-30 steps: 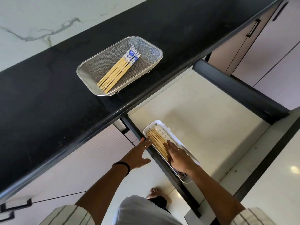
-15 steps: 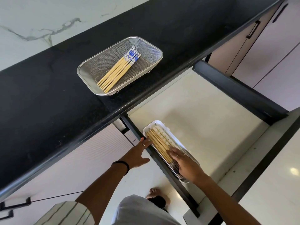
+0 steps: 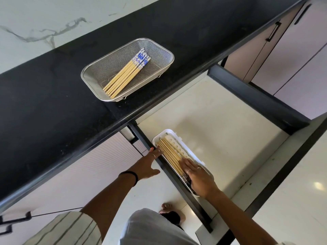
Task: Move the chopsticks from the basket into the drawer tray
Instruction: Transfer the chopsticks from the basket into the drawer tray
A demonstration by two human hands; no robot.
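Right hand (image 3: pixel 198 177) is lying flat, fingers (image 3: pixel 185 164) spread and pressing down on the chopsticks in the tray (image 3: pixel 169 152), lower centre of the frame; nothing pinched. Left hand (image 3: pixel 146 163) is bracing on the dark drawer edge (image 3: pixel 168 167), fingers loosely spread, holding nothing. White drawer tray (image 3: pixel 192 152) is sitting in the open drawer (image 3: pixel 221 129), hard against its left wall.

Remaining chopsticks in the basket (image 3: pixel 126 74) are lying in the mesh basket (image 3: pixel 159 50) on the black surface (image 3: pixel 53 94), upper centre of the frame, up and left of both hands and well apart from them. Long axis is running diagonally, blue patterned ends upper right, plain tips lower left. Left hand looks slightly nearer.

Count: one basket, one tray; roughly seven sticks in the basket, about six visible in the tray, though the hand is covering part
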